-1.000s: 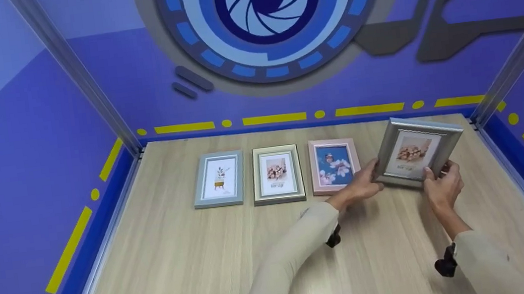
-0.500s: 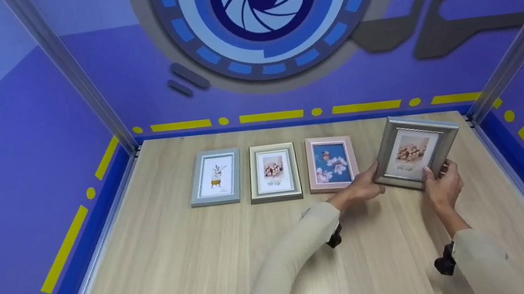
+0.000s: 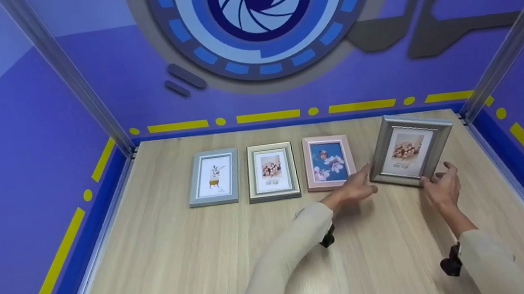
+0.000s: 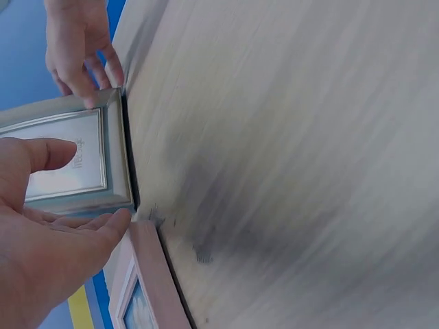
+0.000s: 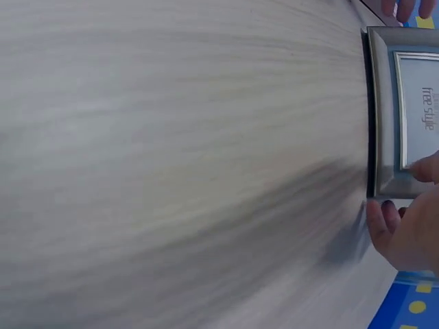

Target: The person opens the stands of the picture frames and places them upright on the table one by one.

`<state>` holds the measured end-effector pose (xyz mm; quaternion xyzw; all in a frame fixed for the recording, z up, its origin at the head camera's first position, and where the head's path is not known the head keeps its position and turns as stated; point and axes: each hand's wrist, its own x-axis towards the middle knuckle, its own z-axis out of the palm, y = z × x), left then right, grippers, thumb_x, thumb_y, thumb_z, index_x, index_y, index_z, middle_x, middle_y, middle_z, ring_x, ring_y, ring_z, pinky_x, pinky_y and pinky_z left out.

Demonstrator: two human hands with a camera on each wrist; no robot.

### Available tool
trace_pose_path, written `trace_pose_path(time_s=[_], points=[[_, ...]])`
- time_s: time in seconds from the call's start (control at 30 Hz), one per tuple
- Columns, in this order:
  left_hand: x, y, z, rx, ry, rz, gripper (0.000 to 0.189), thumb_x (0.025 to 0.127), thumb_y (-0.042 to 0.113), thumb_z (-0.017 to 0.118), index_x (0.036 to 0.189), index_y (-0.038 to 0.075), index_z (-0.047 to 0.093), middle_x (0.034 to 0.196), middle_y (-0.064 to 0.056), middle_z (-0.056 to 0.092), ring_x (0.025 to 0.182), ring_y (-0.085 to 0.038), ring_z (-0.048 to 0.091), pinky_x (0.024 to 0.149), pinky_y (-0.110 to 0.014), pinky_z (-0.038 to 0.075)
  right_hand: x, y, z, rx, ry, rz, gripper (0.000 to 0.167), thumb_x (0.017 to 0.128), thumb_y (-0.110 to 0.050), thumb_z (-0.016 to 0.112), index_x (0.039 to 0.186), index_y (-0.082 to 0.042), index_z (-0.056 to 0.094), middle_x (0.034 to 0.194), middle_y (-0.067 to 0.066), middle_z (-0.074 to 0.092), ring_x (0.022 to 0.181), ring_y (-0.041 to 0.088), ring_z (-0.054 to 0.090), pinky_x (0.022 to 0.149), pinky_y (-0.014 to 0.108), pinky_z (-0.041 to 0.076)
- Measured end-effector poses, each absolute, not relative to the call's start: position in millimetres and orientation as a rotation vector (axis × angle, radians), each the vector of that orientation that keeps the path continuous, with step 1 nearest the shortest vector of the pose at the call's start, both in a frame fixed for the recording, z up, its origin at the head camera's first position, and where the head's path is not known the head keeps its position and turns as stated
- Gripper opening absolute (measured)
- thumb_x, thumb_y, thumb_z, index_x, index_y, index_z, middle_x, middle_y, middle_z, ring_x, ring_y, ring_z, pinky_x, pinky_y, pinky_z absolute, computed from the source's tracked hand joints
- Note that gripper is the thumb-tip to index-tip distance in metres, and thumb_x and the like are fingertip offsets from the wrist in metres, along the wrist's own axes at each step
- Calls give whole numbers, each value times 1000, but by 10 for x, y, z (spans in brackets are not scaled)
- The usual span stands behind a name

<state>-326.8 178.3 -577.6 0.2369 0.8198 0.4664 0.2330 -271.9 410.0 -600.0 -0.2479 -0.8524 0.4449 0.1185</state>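
Observation:
In the head view a silver-grey picture frame [image 3: 405, 149] with a bouquet print stands on its lower edge, leaning back, at the right of the table. My left hand [image 3: 353, 188] is at its lower left side; in the left wrist view that hand's fingers [image 4: 103, 229] lie nearly straight along the side, the thumb raised over the front. My right hand [image 3: 442, 189] is at the lower right corner, with the thumb at the front and fingers spread loosely beside the edge. A pink picture frame [image 3: 308, 166] with blossoms lies just left of my left hand.
A cream-gold picture frame [image 3: 274, 197] and a light blue picture frame [image 3: 192, 181] lie flat, in a row with the pink one. Blue-purple panels [image 3: 257, 105] with metal posts [image 3: 79, 84] border the wooden table [image 3: 197, 270] at the back and sides.
The silver-grey frame has settled lower, onto the table, still leaning back. Both hands have loosened from it, the right thumb sliding down off the front to the corner.

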Motion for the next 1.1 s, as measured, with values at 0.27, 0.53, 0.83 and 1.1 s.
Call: trace_pose_path(time_s=[0.27, 0.53, 0.83, 1.1], points=[[-3322, 1429, -5717, 572, 2315, 1316, 66, 98, 10, 58, 158, 4, 31, 162, -14, 40, 149, -27, 41, 122, -35, 35, -2568, 4293, -5832, -634, -2848, 1300, 63, 99, -18, 59, 146, 16, 33, 125, 37, 58, 94, 32, 68, 73, 35, 58], [-3365, 1090, -5753, 522, 2506, 1323, 59, 94, 3, 59, 151, 2, 43, 154, -18, 49, 146, -31, 44, 121, -39, 36, -2570, 4084, -5666, -420, -3143, 1588, 37, 101, -16, 56, 120, 16, 52, 78, -1, 61, 67, 11, 59, 60, 29, 54], [-3447, 845, -5811, 404, 2660, 1236, 57, 92, 6, 63, 144, -9, 47, 150, -27, 48, 144, -38, 42, 121, -43, 36, -2809, 3364, -5535, 85, -3178, 1548, 37, 103, -13, 54, 118, 21, 59, 84, 8, 69, 74, 13, 65, 65, 28, 57], [-3407, 851, -5826, 244, 2572, 1232, 71, 90, 11, 63, 152, -8, 34, 159, -30, 35, 150, -37, 35, 124, -41, 31, -3096, 2842, -5688, 286, -3030, 1239, 49, 98, -11, 61, 133, 21, 51, 129, 41, 59, 121, 52, 58, 103, 58, 49]])
